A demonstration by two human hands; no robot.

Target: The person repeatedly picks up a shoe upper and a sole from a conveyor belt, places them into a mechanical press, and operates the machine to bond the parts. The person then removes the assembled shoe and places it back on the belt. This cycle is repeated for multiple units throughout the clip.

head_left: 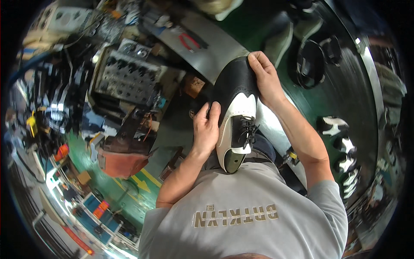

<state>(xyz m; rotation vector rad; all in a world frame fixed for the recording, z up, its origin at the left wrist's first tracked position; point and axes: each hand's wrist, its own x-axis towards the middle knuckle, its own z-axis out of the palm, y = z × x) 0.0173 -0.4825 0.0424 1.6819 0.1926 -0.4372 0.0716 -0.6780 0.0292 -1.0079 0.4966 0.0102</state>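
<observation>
Shoe (pixel 241 105), black toe, white mid part, black laces (pixel 248 131), is held up in front of the chest, toe away from the body, heel end near the shirt (pixel 241 190). Both hands on it. Right hand (pixel 268 81) is closed round the toe's right side, thumb up near the tip. Left hand (pixel 205 131) is partly closed at the left side, thumb near the edge; some fingers hidden, so full grip can't be told.

Handling, my guess: fairly solid, since a dark green block (pixel 234 161) with a hole shows in the heel opening, likely a form. Should feel stiff and moderately heavy, not fragile. Smooth black toe may slip a bit and scuff; white part would show smudges. Best hold: toe end plus side, or the block; keep off the laces.

Around: red-handled pliers (pixel 189 42) on the metal bench (pixel 215 60) beyond, black-and-white shoes (pixel 335 125) at right, machine (pixel 127 80) at left.
</observation>
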